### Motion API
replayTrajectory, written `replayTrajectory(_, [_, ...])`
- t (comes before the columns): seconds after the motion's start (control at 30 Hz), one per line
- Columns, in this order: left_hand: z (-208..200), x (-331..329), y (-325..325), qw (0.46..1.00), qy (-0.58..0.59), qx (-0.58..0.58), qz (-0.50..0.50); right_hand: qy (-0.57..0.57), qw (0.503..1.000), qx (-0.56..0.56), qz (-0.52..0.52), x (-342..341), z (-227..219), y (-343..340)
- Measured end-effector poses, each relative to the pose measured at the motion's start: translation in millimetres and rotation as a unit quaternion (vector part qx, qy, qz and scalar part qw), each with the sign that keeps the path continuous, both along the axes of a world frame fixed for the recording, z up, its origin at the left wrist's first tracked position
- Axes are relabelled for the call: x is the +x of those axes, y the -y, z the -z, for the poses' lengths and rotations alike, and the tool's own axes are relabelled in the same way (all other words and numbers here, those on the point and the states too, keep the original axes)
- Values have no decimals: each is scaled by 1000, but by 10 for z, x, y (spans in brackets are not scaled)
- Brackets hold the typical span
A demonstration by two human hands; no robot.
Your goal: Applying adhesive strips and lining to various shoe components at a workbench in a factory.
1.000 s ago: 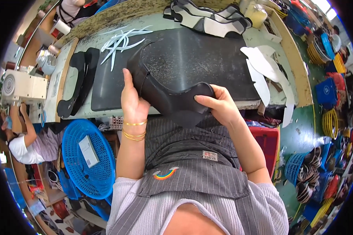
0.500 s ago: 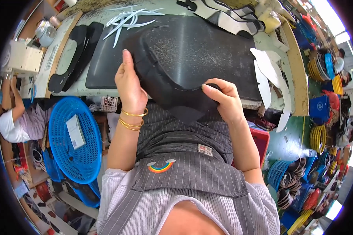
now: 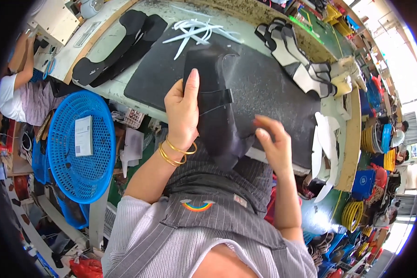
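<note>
A black shoe upper [image 3: 213, 123] is tilted in front of me over the near side of a black work mat [image 3: 148, 85]. My left hand [image 3: 183, 106] grips its left edge, thumb lying up along the black face and fingers behind. A short strap-like band crosses the upper's middle. Beside the upper's right edge, my right hand [image 3: 277, 143] has its thumb and forefinger apart; it looks free of the piece, and its other fingers are partly hidden.
White strips [image 3: 201, 33] lie at the mat's far edge. Black sole-shaped pieces [image 3: 102, 65] rest left, black-and-white shoe parts [image 3: 296, 67] far right, white cut pieces [image 3: 325, 148] right. A blue basket [image 3: 55, 153] holds a white packet. Another person's arm [image 3: 27, 62] shows far left.
The upper has turned more upright, showing its banded face. My right hand has come off its right edge and spread its fingers. The whole view has swung to the left.
</note>
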State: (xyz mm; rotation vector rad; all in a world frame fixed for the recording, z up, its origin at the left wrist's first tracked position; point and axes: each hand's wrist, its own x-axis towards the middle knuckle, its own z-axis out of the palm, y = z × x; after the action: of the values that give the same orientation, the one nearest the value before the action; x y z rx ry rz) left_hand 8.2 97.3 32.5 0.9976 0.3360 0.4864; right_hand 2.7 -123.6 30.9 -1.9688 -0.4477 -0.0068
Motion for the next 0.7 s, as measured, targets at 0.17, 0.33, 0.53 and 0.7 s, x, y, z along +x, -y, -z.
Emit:
replayTrajectory(0.17, [-50, -76, 84, 998, -9, 53, 29, -217, 961, 159, -58, 57, -225, -690])
replayTrajectory(0.33, [-544, -234, -640, 891, 44, 444, -87, -126, 978, 116, -116, 186, -184, -883])
replayTrajectory(0.53, [-938, 470, -1879, 357, -11, 847, -393, -134, 986, 77, -61, 592, -179, -538])
replayTrajectory(0.7, [127, 872, -2255, 466, -217, 853, -87, -54, 998, -43, 5, 909, -126, -23])
